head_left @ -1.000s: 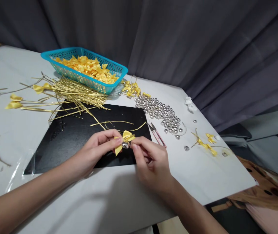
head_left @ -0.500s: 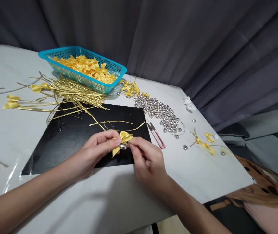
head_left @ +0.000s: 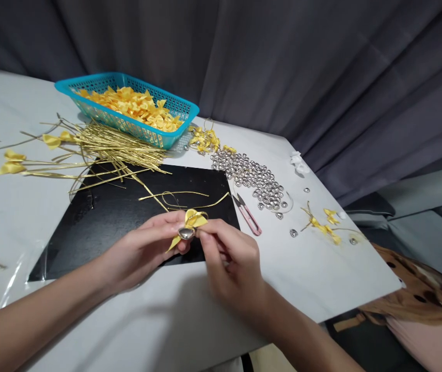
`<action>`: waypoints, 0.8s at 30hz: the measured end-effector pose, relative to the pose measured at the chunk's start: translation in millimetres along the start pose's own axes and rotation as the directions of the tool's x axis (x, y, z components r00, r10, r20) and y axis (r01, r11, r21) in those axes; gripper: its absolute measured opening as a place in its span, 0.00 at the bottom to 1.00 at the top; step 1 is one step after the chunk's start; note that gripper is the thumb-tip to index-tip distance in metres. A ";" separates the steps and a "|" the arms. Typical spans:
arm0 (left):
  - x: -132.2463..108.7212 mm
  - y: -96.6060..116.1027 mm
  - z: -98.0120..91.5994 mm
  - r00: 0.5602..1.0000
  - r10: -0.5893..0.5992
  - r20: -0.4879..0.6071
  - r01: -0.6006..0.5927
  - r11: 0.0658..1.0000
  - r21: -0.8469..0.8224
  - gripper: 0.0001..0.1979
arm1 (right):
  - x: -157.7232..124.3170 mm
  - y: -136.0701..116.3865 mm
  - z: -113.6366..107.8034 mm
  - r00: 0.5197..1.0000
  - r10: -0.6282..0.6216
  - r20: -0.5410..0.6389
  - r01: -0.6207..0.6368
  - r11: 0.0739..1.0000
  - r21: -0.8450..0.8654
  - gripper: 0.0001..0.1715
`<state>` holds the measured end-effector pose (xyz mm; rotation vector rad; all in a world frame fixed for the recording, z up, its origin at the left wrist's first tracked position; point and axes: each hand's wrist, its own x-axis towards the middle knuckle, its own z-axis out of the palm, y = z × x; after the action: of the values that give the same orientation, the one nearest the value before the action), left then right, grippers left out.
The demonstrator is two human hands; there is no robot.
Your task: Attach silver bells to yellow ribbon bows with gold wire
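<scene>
Between my two hands is a yellow ribbon bow [head_left: 193, 218] with a shiny silver heart-shaped bead [head_left: 186, 233] against its front. My left hand [head_left: 147, 248] is closed on the bow's left side, fingers partly behind it. The fingertips of my right hand [head_left: 232, 256] pinch a thin gold cord [head_left: 199, 231] at the bead's right; a loop of it shows above the bow. Below the hands lies a black board [head_left: 100, 227], with loose gold cords [head_left: 186, 194] on its far part.
A blue basket [head_left: 128, 124] of yellow bows stands at the back, with a bundle of gold cords [head_left: 116, 147] before it. Right of the board are a heap of silver beads [head_left: 248, 173] and pink thread snips [head_left: 249, 216]. More bows [head_left: 324, 227] lie near the table's right edge.
My hands have shifted slightly left with the bow. The silver bead has turned, and its broad face shows more. The whole view has shifted a little.
</scene>
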<state>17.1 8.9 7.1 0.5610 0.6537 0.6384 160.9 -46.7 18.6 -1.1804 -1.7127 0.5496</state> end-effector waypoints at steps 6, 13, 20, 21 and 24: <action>-0.2 -0.9 -5.5 0.999 -0.049 0.005 0.049 0.997 -0.064 0.12 | -1.5 -10.0 -1.3 0.999 -0.011 -0.046 0.010 1.000 -0.014 0.11; 3.1 1.1 -4.3 0.996 -0.045 0.074 0.046 0.999 -0.017 0.11 | -5.9 -10.5 -9.1 0.989 -0.094 -0.112 0.088 0.994 -0.058 0.14; 1.8 1.5 0.5 0.995 0.053 0.085 -0.064 0.989 0.136 0.12 | -4.8 -7.8 -13.1 0.973 -0.140 -0.182 0.116 0.983 -0.139 0.12; 1.8 1.0 -0.2 0.995 0.057 0.086 -0.070 0.986 0.150 0.11 | -3.4 -7.1 -12.8 0.981 -0.114 -0.154 0.088 0.982 -0.166 0.11; 2.1 -0.7 -2.8 0.990 0.059 0.127 -0.081 0.980 0.180 0.11 | -1.2 -5.0 -12.6 0.993 -0.068 -0.099 0.046 0.976 -0.213 0.10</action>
<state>16.7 10.6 4.0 0.7927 0.5835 0.6076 169.9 -51.8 27.5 -1.2806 -1.7389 0.2699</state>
